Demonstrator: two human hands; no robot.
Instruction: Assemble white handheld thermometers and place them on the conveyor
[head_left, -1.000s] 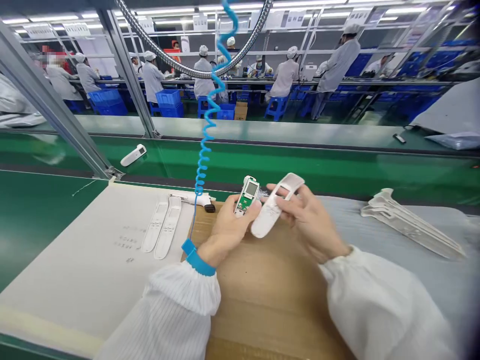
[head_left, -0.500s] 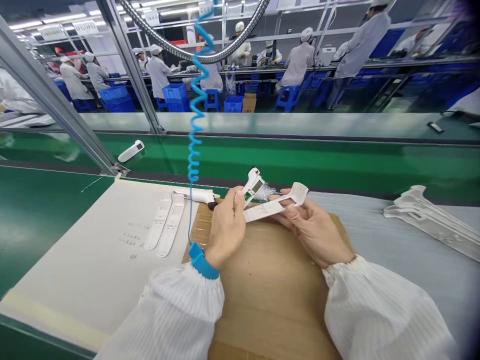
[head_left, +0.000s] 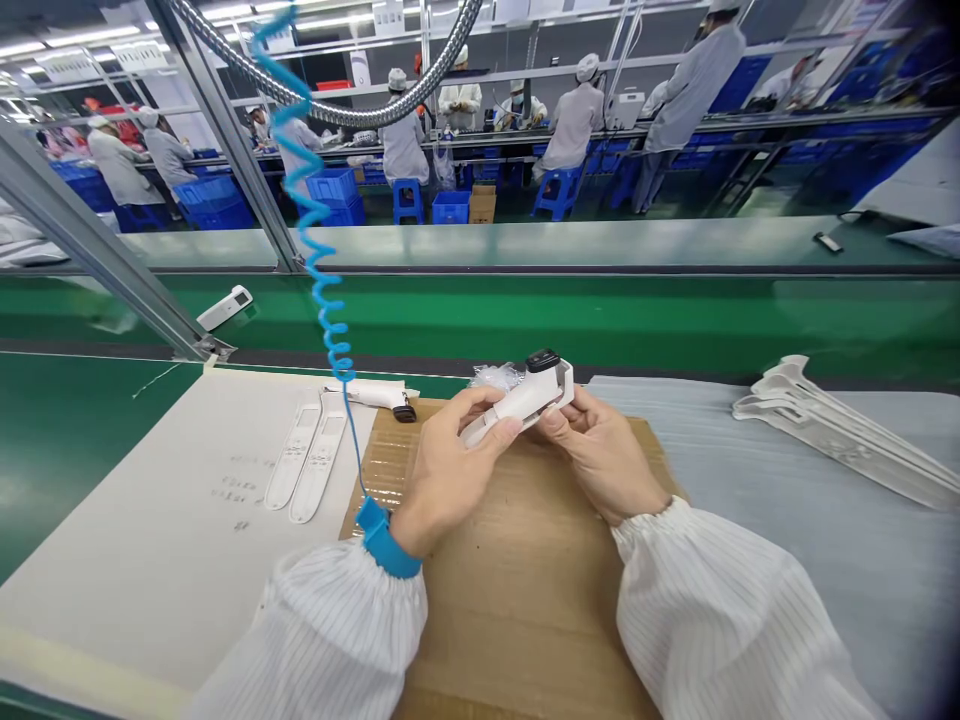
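My left hand (head_left: pixel 457 455) is closed around the lower part of a white handheld device (head_left: pixel 514 402), shaped like a forehead thermometer, with a black tip. Against its far side lies a white plastic shell (head_left: pixel 568 380), gripped at its head end by the fingers and thumb of my right hand (head_left: pixel 596 445). Device and shell are together, tilted up to the right above the cardboard (head_left: pixel 540 580); whether they are fully seated I cannot tell. A blue wrist strap (head_left: pixel 386 540) with a coiled blue cord (head_left: pixel 322 290) is on my left wrist.
Two flat white covers (head_left: pixel 319 465) and another white device (head_left: pixel 375 393) lie left. Clear plastic wrap (head_left: pixel 495 376) sits behind my hands. Stacked white shells (head_left: pixel 840 430) rest right on foam sheet. One device (head_left: pixel 225 307) lies on the green belt (head_left: pixel 420 320). Several co-workers sit beyond.
The device in my left hand has turned over, its screen now hidden and black tip up. The shell in my right hand has come against it. My view has shifted slightly right.
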